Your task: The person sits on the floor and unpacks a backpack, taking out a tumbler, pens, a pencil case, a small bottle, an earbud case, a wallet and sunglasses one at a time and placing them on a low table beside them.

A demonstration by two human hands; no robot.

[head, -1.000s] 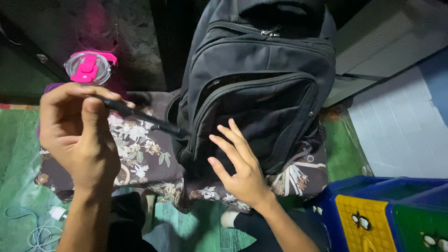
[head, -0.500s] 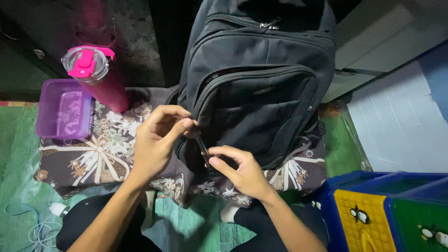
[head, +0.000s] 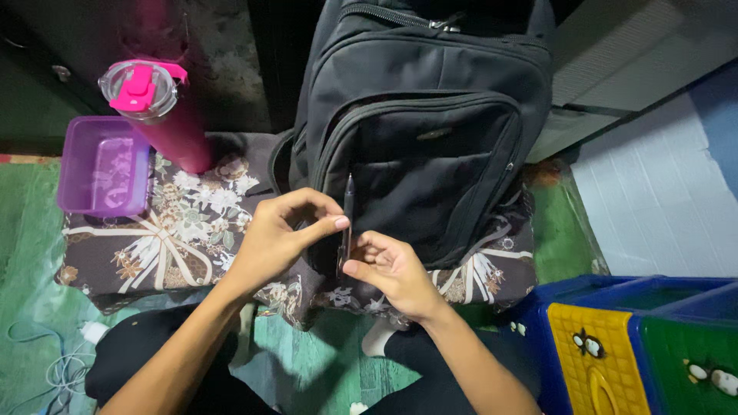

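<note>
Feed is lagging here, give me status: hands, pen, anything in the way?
Left hand and right hand both pinch slim dark pen, upright before black fabric backpack. Nothing blocking; pink bottle off left.

Open room on the flowered cloth (head: 192,246) between the purple box (head: 104,165) and the backpack (head: 423,131), wide enough for a hand. Blocked at the back left by the pink bottle (head: 157,111), just behind the box. Blocked ahead by the upright backpack. Crowded in front of it: left hand (head: 277,238) and right hand (head: 392,269) close together, pen (head: 347,223) between. Shut off lower right by coloured crates (head: 638,346).
</note>
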